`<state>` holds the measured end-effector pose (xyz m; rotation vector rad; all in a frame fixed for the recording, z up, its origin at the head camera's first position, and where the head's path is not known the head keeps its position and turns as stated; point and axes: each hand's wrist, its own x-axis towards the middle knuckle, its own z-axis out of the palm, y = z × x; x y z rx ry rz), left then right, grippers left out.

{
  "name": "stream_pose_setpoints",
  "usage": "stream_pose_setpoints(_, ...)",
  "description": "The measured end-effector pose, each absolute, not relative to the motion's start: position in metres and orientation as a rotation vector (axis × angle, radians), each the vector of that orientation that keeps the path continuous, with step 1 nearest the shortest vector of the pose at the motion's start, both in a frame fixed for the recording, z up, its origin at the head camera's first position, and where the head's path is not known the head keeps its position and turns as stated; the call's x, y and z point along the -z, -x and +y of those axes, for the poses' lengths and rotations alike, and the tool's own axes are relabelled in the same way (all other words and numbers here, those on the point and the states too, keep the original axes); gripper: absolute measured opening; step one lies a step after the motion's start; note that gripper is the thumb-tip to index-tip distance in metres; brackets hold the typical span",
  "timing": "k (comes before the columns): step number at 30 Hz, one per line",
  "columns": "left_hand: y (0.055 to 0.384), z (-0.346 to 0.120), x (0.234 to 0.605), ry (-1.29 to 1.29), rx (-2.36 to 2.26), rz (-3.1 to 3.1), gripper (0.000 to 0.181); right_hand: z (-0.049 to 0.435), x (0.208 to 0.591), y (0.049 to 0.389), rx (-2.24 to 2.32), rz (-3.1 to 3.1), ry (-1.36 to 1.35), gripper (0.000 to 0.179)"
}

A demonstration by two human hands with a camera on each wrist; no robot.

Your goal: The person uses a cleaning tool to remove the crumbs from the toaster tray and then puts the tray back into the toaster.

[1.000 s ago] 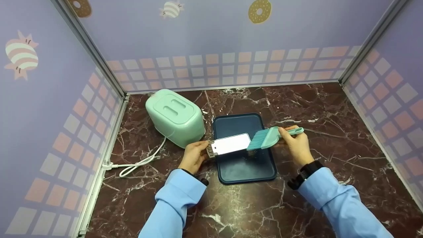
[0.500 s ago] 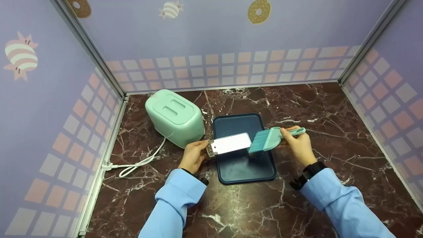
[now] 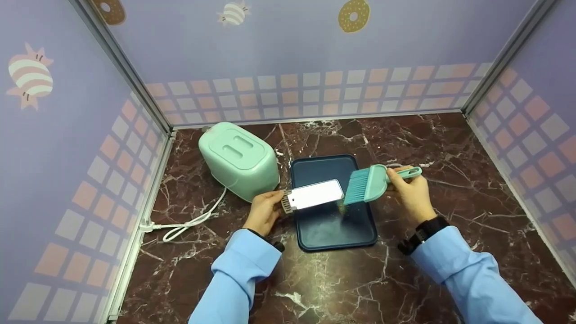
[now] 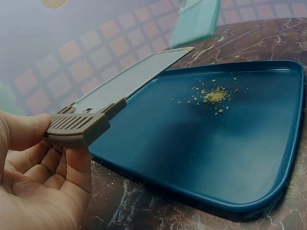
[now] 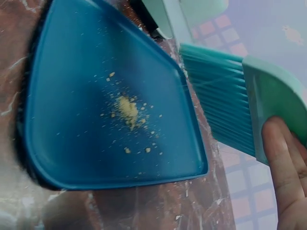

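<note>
The left grip (image 3: 262, 214) pinches the brown ridged end of a flat plate (image 3: 316, 195), which extends from it above the blue tray (image 3: 330, 235). The right grip (image 3: 413, 197) clamps a green brush (image 3: 366, 184) by its handle, near the plate's far end; crumbs (image 4: 216, 95) lie on the tray.

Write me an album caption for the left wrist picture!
A left hand holds a flat pale plate by its brown slotted handle above a rectangular blue tray with yellow crumbs.
</note>
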<state>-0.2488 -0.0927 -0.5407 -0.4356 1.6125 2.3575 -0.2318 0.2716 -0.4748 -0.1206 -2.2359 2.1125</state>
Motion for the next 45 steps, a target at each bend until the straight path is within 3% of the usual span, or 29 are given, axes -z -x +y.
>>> stream_pose_setpoints(14, 0.248, -0.090, 0.539, 0.408, -2.327, 1.625, 0.032, 0.244, 0.473, 0.256, -2.145, -2.104, 0.037, 0.044)
stream_pose_setpoints(22, 0.249, -0.086, 0.537, 0.397, -2.317, 1.627, 0.030, 0.201, 0.459, 0.265, -2.285, -2.027, -0.048, 0.036)
stream_pose_setpoints(30, 0.250, -0.082, 0.538, 0.374, -2.303, 1.625, 0.030, 0.174, 0.457, 0.265, -2.321, -2.118, -0.138, 0.043)
stream_pose_setpoints(45, 0.249, -0.077, 0.537, 0.381, -2.316, 1.604, 0.031, 0.157, 0.468, 0.266, -2.276, -2.230, -0.102, 0.037)
